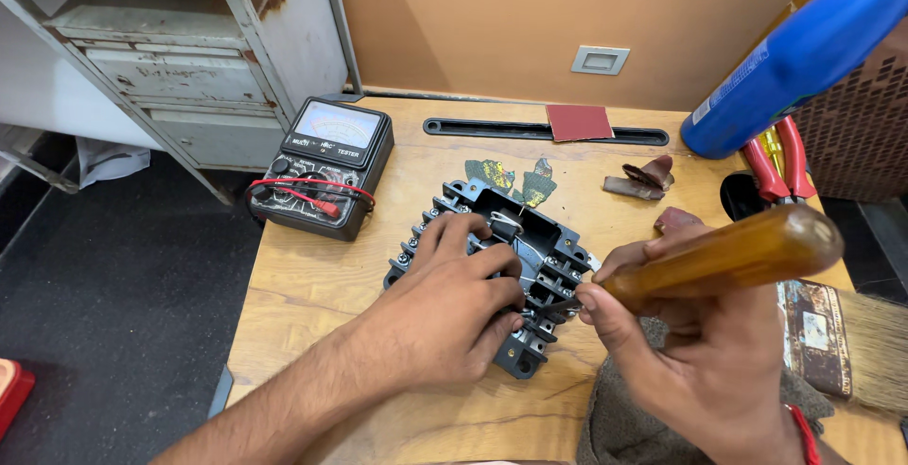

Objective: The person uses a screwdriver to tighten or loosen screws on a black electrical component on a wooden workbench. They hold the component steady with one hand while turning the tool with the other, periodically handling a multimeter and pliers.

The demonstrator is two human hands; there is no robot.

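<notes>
The left hand (452, 304) lay spread over a black electrical contactor block (492, 271) near the middle of the wooden tabletop (312, 285), its fingers curled down onto the block's open centre and pressing it steady. The right hand (690, 351) was closed around a screwdriver (719, 259) with an amber handle, thumb and forefinger pinching the shaft close to the tip, which met the row of terminals on the block's right edge. By the look of it, the step in hand was working 1 terminal screw, and the next move called for a firm hold on the block while the tip stayed seated squarely in the screw head, for a slip there could skid onto the neighbouring terminals. To the left of the block sat a black analogue multimeter (326, 167) with a pale dial window and red leads wound across its face. Behind the block lay 2 small dark patterned scraps (515, 179), a red rectangle of abrasive paper (579, 122) over a long dark slot in the tabletop, and brownish curled scraps (643, 179). A blue plastic bottle (785, 63) with a printed label leaned in at the upper right, above red-handled pliers (777, 164). A brush (851, 337) with pale bristles and a worn printed band lay at the right edge, and a grey cloth (624, 418) lay under the right wrist.
</notes>
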